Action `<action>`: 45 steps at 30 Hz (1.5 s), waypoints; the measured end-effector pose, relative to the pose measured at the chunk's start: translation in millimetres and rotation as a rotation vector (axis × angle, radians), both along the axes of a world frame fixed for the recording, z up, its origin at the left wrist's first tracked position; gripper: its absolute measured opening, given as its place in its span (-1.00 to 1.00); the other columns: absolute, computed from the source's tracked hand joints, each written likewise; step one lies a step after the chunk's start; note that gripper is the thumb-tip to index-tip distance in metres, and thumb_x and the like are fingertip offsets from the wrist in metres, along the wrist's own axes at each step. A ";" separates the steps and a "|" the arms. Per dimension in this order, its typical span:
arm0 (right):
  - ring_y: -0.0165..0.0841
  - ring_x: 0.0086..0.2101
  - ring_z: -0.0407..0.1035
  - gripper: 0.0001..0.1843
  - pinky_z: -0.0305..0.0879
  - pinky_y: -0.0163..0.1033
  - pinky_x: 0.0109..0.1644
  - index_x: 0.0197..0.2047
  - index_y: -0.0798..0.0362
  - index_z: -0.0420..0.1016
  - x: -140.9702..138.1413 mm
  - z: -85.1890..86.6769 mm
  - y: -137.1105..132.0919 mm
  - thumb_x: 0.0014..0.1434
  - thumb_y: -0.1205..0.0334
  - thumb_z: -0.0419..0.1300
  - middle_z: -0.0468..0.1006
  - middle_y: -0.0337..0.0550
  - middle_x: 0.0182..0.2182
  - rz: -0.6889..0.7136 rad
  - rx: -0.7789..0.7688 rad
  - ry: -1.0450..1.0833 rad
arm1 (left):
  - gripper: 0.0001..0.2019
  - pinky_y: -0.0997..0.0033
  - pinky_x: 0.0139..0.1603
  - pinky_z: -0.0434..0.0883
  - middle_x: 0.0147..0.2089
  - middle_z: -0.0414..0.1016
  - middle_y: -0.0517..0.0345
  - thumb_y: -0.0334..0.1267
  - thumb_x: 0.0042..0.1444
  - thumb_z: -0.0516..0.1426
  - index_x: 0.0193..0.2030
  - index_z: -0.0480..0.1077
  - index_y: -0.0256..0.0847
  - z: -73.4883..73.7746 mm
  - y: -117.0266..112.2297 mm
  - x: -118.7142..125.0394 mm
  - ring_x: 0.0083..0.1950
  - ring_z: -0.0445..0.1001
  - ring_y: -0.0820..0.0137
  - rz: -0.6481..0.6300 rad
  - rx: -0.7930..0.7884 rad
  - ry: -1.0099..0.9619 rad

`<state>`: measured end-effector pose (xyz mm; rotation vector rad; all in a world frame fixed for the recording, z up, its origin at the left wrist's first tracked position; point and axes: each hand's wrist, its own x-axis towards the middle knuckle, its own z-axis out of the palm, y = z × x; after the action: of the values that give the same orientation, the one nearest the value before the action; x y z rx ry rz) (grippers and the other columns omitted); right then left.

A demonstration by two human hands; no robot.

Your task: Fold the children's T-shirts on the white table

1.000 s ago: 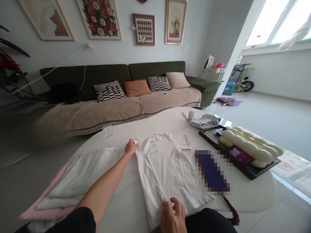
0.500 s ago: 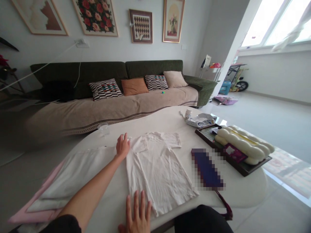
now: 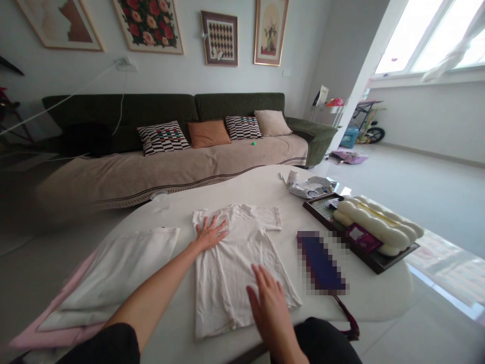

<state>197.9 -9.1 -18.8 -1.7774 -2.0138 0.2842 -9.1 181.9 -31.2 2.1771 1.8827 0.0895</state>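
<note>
A white short-sleeved T-shirt [image 3: 231,273] lies spread on the white table, with soft wrinkles across its body. My left hand [image 3: 210,233] rests on it with fingers spread, near the shoulder and sleeve on the left side. Over the lower right part of the shirt is my right hand [image 3: 269,301], its fingers stretched out and holding nothing. Whether the right palm touches the cloth I cannot tell. Left of the shirt, a folded white cloth [image 3: 125,263] lies on top of a pink one [image 3: 34,331], partly behind my left forearm.
Right of the shirt lies a pixelated dark blue flat object [image 3: 322,263] with a dark red strap [image 3: 346,316]. Beyond it, a dark tray [image 3: 397,263] carries a cream puffy item [image 3: 379,222]. A crumpled packet [image 3: 310,187], a small white bottle [image 3: 292,178] and a clear cup [image 3: 159,199] stand farther back.
My left hand has come down from beside the sleeve onto the shirt and spread out. My right hand has moved right and forward from the hem, uncovering the shirt's lower left corner.
</note>
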 end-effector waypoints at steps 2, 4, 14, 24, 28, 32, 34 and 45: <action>-0.18 0.01 0.22 -0.53 0.15 -0.09 0.03 0.13 0.21 0.18 33.1 3.2 18.4 0.17 0.24 -0.11 0.34 0.09 0.01 -0.149 0.018 -0.023 | -0.44 -0.38 0.07 -0.17 0.36 -0.28 0.20 0.16 0.04 -0.07 0.21 0.00 0.25 11.8 7.8 -1.8 0.30 -0.35 -0.16 -0.020 -0.065 0.006; -0.18 -0.05 0.27 -0.56 0.19 -0.15 -0.02 0.08 0.27 0.20 53.1 -3.9 25.4 0.16 0.26 -0.10 0.39 0.12 -0.08 -0.248 0.010 -0.039 | -0.44 -0.42 0.02 -0.13 0.34 -0.19 0.06 0.12 0.01 0.00 0.19 0.10 0.14 23.0 14.2 7.5 0.28 -0.29 -0.24 -0.013 -0.088 0.009; -0.28 -0.29 0.39 -0.83 0.20 -0.29 -0.29 -0.20 0.04 0.24 50.4 -18.8 7.0 0.09 0.31 -0.03 0.48 -0.15 -0.38 -0.340 -0.171 0.041 | -0.61 0.22 0.05 0.22 0.06 0.25 -0.08 -0.11 -0.03 0.12 -0.04 0.30 -0.15 7.0 -6.4 184.5 0.14 0.15 0.14 -0.124 0.068 -0.281; -0.35 -0.07 0.25 -0.72 0.18 -0.27 -0.02 -0.32 0.03 0.29 36.2 -2.2 9.0 -0.09 0.49 -0.08 0.40 -0.08 -0.13 -0.016 0.063 0.307 | -0.80 0.40 -0.25 0.37 -0.35 0.42 0.10 -0.31 0.13 -0.12 -0.27 0.30 -0.25 2.0 21.1 122.2 -0.25 0.42 0.38 0.342 0.142 -0.866; -0.33 0.19 -0.10 -0.35 -0.07 -0.17 0.20 -0.05 0.02 0.33 20.7 -9.2 6.0 -0.28 0.53 -0.06 0.18 -0.19 0.15 0.310 -0.126 0.221 | -0.78 0.44 -0.31 0.42 -0.41 0.44 0.11 -0.34 0.11 -0.14 -0.34 0.31 -0.25 -2.7 2.6 63.2 -0.32 0.46 0.42 0.484 0.121 -1.094; -0.29 0.23 -0.32 -0.15 -0.20 -0.03 0.22 0.23 -0.05 0.03 13.2 -23.3 1.6 -0.20 0.51 -0.08 -0.07 -0.26 0.24 0.367 -0.296 0.076 | -0.81 0.42 -0.31 0.44 -0.36 0.47 0.08 -0.31 0.09 -0.08 -0.34 0.33 -0.25 -1.8 5.0 34.0 -0.31 0.48 0.41 0.555 0.112 -1.236; -0.31 0.23 -0.35 -0.15 -0.21 -0.04 0.23 0.25 -0.07 -0.03 13.0 -25.5 0.7 -0.17 0.51 -0.08 -0.11 -0.28 0.25 0.371 -0.299 0.053 | -0.84 0.42 -0.33 0.44 -0.35 0.47 0.10 -0.31 0.04 0.01 -0.25 0.33 -0.25 1.5 15.9 27.7 -0.31 0.48 0.40 0.579 0.126 -1.250; -0.20 0.22 -0.38 -0.34 -0.18 0.07 0.20 0.24 -0.20 -0.06 14.1 -16.9 -4.4 0.08 0.24 0.04 -0.17 -0.24 0.25 0.395 -0.275 0.053 | -0.57 0.40 -0.13 0.32 -0.43 0.43 0.26 -0.50 -0.24 0.16 -0.14 0.37 -0.13 5.8 37.7 -22.7 -0.26 0.44 0.36 0.494 0.223 -0.688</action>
<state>212.0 -13.6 -35.6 -1.4821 -2.3679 0.7530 -31.7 219.6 -25.4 1.4398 1.9630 1.0337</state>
